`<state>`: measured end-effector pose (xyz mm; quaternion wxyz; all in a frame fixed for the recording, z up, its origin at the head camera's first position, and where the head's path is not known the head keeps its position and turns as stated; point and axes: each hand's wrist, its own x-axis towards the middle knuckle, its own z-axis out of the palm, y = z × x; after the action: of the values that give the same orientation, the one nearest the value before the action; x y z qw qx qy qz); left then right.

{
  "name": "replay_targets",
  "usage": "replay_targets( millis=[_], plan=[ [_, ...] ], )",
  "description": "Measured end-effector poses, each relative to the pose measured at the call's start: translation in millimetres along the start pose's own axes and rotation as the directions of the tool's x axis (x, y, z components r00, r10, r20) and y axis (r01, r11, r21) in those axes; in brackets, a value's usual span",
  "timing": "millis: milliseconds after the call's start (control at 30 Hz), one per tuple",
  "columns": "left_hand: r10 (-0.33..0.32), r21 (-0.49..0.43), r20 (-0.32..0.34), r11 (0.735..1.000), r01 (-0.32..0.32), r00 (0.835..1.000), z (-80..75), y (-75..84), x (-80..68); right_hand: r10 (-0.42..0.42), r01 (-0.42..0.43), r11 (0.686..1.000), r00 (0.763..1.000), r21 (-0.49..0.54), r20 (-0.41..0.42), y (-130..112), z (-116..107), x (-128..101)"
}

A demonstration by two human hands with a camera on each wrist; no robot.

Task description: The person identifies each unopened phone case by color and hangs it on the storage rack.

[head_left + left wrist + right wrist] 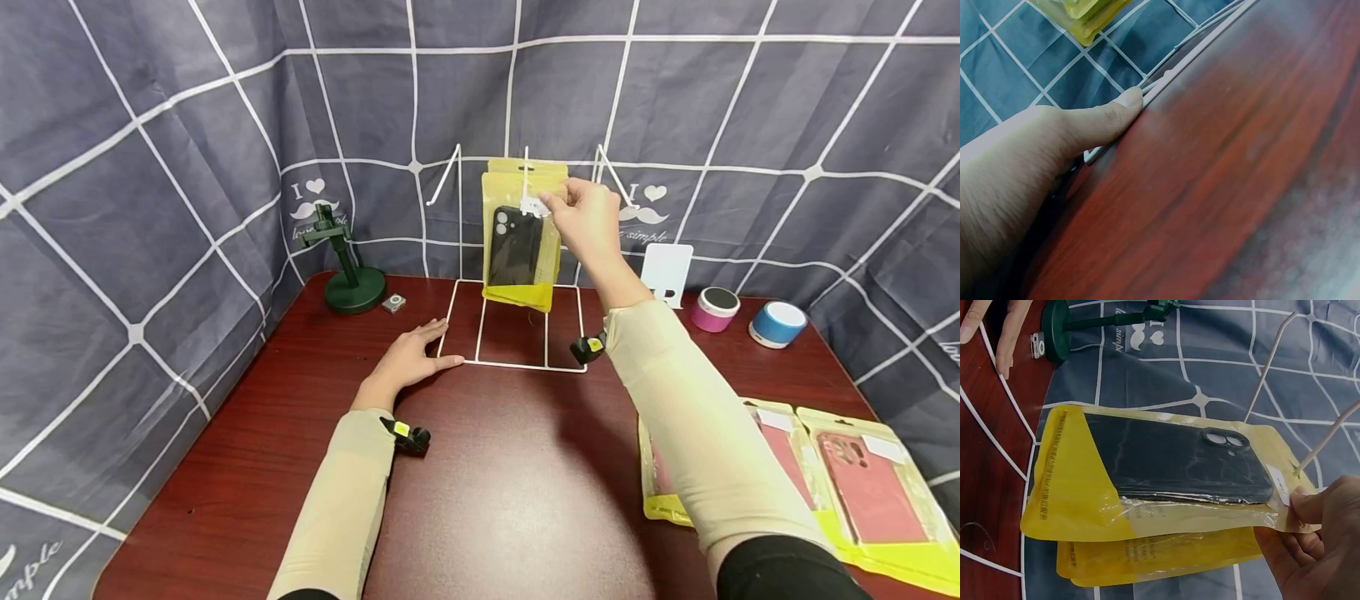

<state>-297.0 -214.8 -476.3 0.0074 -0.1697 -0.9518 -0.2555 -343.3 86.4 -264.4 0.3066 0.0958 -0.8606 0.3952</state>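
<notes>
My right hand (588, 218) pinches the upper right edge of a yellow-and-clear bag (517, 295) that holds a black phone case (1172, 459). This bag hangs on the middle hook (1329, 440) of a white wire display rack (525, 365), the hook passing through its hole. Behind it, more yellow bags (1160, 555) show in the right wrist view. A small white label (534, 206) sits near my right fingertips. My left hand (408, 354) rests at the rack's front left corner, fingers spread, its thumb (1107, 122) on the base wire.
Bagged pink phone cases (873, 487) lie at the right, partly under my right forearm. At the back right stand a white phone holder (666, 271), a pink round speaker (714, 312) and a blue one (777, 325). A green stand (355, 289) and a small silver device (393, 303) are back left.
</notes>
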Motion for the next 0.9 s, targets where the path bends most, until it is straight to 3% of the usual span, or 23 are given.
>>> replay_targets(
  millis=[400, 900],
  plan=[
    [0.005, -0.002, -0.01, 1.0, -0.005, 1.0, 0.3, -1.9, 1.0, 0.02, -0.02, 1.0, 0.999, 0.004, -0.044, 3, 12, 10],
    [0.01, 0.005, -0.009, 1.0, -0.01, 1.0, 1.0, -3.7, 1.6, 0.08, -0.075, 0.985, 0.996, 0.157, -0.03, 16, 11, -3]
  ],
)
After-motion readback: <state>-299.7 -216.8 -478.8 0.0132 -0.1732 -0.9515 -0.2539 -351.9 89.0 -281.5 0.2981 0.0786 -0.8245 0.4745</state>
